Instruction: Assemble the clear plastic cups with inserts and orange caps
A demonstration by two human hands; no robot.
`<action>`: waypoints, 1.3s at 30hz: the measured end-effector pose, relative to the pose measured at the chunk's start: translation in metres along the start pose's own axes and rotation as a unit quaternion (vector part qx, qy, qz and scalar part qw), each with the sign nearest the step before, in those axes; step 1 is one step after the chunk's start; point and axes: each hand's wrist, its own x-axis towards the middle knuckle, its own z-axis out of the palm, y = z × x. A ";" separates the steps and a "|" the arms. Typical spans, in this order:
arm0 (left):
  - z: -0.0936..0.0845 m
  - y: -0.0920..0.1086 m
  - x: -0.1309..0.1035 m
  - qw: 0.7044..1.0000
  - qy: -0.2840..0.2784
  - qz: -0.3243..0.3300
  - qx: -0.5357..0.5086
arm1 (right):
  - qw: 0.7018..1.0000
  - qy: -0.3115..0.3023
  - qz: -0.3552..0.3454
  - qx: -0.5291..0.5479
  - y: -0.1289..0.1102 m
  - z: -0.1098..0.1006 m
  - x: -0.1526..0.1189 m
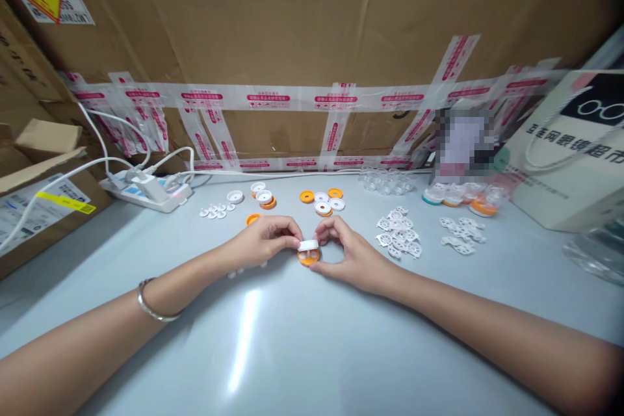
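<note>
At the middle of the table, my left hand (270, 240) pinches the left edge of a white ring-shaped part (308, 246), which is tilted above an orange round piece (309, 260). White details show between the two. My right hand (351, 253) curves around their right side, its thumb at the orange piece and its fingertips near the white part's edge. Beyond my hands lie white rings (336, 205) and orange rings (307, 196). Another orange ring (253, 218) is partly behind my left hand.
Small white pegs (212, 211) lie left. White cut-out parts (398, 234) and clear pieces (387, 181) lie right. A power strip (146, 192), an open carton (43, 188) and a paper bag (560, 149) flank the table. A large taped carton (273, 26) stands behind.
</note>
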 end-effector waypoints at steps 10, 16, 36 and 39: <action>0.000 0.000 0.000 1.000 -0.002 0.005 0.012 | 1.000 -0.006 0.014 0.015 0.001 0.000 0.000; 0.001 0.004 -0.003 0.988 0.009 0.070 0.135 | 1.000 -0.006 0.012 0.021 0.001 -0.001 0.000; 0.010 -0.001 -0.015 0.868 -0.018 0.256 0.426 | 1.000 -0.004 -0.014 0.013 0.005 0.001 0.000; 0.011 -0.001 -0.015 0.855 -0.010 0.274 0.441 | 1.000 -0.005 -0.019 0.009 0.006 0.002 0.000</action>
